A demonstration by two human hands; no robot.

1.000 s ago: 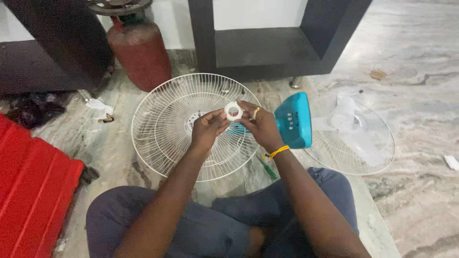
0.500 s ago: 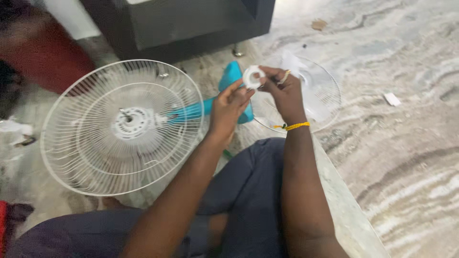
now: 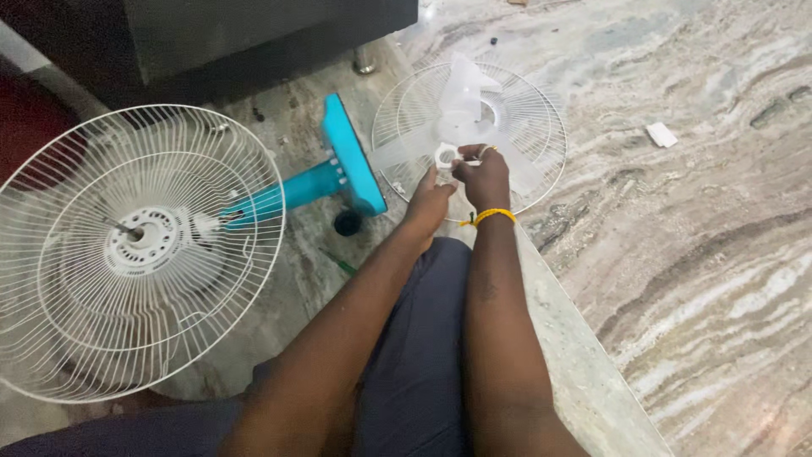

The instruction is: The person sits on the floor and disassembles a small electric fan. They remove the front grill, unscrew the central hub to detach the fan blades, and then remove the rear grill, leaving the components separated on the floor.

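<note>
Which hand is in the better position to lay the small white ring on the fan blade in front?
Probably the right. The right hand pinches the white ring from above, directly over the translucent fan blade in the loose grille. The left hand only touches it from below, nearer the teal fan body.

We reach both bare forearms forward over our lap, side by side and nearly touching. Our left hand point(image 3: 429, 203) sits just below the small white ring point(image 3: 445, 156), fingers curled up to its lower edge. Our right hand point(image 3: 484, 176), a yellow band at its wrist, pinches the ring's right side, knuckles bent, back facing up.
</note>
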